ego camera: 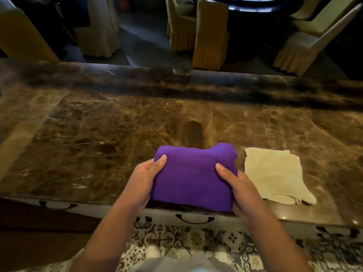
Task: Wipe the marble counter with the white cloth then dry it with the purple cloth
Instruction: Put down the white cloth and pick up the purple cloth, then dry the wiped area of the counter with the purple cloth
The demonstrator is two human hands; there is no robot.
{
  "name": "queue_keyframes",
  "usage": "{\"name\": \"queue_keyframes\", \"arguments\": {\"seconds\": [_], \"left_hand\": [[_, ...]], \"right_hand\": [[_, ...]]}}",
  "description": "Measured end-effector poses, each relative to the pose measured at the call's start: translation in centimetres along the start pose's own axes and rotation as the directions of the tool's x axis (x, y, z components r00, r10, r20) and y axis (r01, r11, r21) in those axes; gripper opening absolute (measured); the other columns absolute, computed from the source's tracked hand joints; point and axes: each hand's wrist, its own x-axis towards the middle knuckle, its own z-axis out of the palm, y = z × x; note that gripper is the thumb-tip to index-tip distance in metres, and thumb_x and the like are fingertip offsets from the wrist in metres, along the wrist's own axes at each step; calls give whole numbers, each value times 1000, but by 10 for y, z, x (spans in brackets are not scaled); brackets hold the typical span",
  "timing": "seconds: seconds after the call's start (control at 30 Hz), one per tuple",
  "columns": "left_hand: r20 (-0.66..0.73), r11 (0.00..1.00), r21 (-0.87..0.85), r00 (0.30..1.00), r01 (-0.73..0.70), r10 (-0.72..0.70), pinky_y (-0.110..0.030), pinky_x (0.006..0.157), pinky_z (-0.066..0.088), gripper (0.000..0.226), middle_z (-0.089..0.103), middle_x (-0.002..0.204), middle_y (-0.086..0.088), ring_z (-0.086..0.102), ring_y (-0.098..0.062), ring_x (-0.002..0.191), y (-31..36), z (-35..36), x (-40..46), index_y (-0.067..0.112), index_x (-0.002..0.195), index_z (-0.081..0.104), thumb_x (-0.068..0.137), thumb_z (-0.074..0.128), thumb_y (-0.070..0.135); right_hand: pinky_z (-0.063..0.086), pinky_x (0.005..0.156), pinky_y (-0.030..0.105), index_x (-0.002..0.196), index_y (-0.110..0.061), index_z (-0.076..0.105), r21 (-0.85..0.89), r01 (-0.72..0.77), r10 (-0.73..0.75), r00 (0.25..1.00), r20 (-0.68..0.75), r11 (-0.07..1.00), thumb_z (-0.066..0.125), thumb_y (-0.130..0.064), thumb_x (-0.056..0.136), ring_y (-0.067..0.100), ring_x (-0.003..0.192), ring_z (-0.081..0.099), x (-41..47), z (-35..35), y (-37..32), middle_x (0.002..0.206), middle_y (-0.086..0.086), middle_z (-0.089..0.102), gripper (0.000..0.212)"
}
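Purple cloth (193, 177): folded into a thick pad, at the near edge of the counter. I cannot tell if it rests on the counter or is held just above it.
Left hand (142, 179): holds the left side of the purple cloth, fingers closed on it, thumb on top.
Right hand (238, 188): holds the right side of the purple cloth, fingers closed on it, thumb on top.
White cloth (275, 174): lies flat and let go, just to the right of the purple cloth, a small gap between them.
Counter (117, 130): brown marble, shiny, stretching away beyond the purple cloth.
Step now: I think it is the drying part, since the white cloth lies aside and both hands have the purple one.
Next move: press the purple cloth flat and rub it away from the near edge, over the whole counter, not bumping the white cloth.
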Motion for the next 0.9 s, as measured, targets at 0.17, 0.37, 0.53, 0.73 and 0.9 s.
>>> {"name": "queue_keyframes", "arguments": {"seconds": [0.17, 0.37, 0.53, 0.73, 0.9], "left_hand": [[94, 992, 127, 995, 19, -31, -31, 89, 60, 31, 80, 111, -12, 76, -21, 103, 16, -52, 8, 9, 118, 75, 100, 58, 29], [166, 864, 499, 986, -73, -12, -32, 73, 59, 26, 78, 82, 4, 72, -13, 77, 40, -86, 28, 16, 97, 76, 103, 56, 31], [82, 528, 800, 924, -285, 375, -17, 85, 47, 16, 71, 112, 5, 65, -7, 104, 54, -156, 44, 22, 112, 72, 97, 66, 25], [-88, 171, 985, 907, 18, 412, -53, 118, 33, 38, 55, 149, -19, 40, -37, 146, 50, -264, 45, 4, 128, 68, 96, 68, 25], [-10, -31, 999, 861, 30, 508, -64, 117, 27, 42, 51, 152, -22, 30, -43, 151, 46, -302, 50, 7, 130, 67, 93, 71, 28]], "right_hand": [[64, 68, 34, 104, -8, 81, 151, 9, 12, 991, -136, 988, 77, -23, 80, 30, 97, 79, -3, 50, 27, 110, 19, 79, 28], [62, 70, 30, 97, -19, 77, -337, 253, -380, 836, -396, 907, 74, -28, 93, 15, 85, 79, -3, 68, -10, 94, 0, 83, 10], [44, 55, 34, 84, -25, 57, -969, 211, -720, 692, 53, 132, 64, -39, 89, 15, 63, 61, 11, 64, -27, 70, -10, 67, 16], [19, 126, 43, 156, -21, 41, -923, 66, -82, 991, 105, -378, 58, -69, 86, 24, 156, 22, 33, 72, 51, 169, 6, 31, 86], [26, 123, 53, 146, -26, 54, -999, 21, -421, 906, 41, -50, 35, -79, 88, 27, 153, 32, 46, 89, 64, 162, 5, 43, 81]]}}
